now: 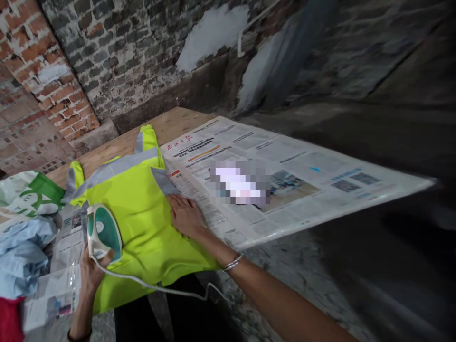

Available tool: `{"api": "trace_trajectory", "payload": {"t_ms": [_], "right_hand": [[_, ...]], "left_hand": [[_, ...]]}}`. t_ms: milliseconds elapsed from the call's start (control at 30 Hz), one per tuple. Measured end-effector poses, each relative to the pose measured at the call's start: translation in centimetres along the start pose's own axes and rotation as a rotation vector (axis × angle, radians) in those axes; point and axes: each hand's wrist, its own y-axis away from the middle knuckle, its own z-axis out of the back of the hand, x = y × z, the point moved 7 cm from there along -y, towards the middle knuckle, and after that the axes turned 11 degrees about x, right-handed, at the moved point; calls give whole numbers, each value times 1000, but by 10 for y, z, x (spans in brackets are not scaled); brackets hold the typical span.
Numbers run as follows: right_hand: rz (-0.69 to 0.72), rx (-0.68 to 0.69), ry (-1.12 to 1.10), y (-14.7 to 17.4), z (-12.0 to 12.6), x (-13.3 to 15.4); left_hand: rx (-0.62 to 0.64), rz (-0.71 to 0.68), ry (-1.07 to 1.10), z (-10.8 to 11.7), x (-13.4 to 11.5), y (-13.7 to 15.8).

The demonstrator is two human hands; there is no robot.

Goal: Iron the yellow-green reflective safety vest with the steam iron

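A neon yellow garment with grey bands (135,199) lies spread on the table, its lower edge hanging toward me. My left hand (93,268) is wrapped around the rear of a white and green clothes iron (104,230), which rests on the garment's left side. From the iron's back a pale cord (142,283) runs right across the lower part of the fabric. Flat on the garment's right edge lies my right hand (185,216), fingers stretched out. Beneath the iron, its soleplate is hidden.
Newspaper sheets (245,221) under a clear cover lie on the wooden table (178,118), with a pixelated patch on them. At left are a green and white bag (35,194), light blue cloth (26,247) and red cloth (10,318). A brick wall (117,52) stands behind.
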Motion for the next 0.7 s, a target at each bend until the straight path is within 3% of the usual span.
{"api": "trace_trajectory", "payload": {"t_ms": [100, 267, 367, 467, 700], "right_hand": [[13, -17, 3, 1, -2, -1], [9, -23, 13, 1, -1, -1], [3, -10, 10, -1, 2, 3], [-11, -12, 7, -2, 6, 5], [-11, 8, -16, -2, 6, 4]], "left_hand": [[21, 7, 19, -5, -6, -20], [19, 32, 18, -15, -35, -106], [6, 35, 26, -15, -48, -138], [2, 26, 40, -14, -52, -131], [88, -2, 80, -21, -39, -50]]}}
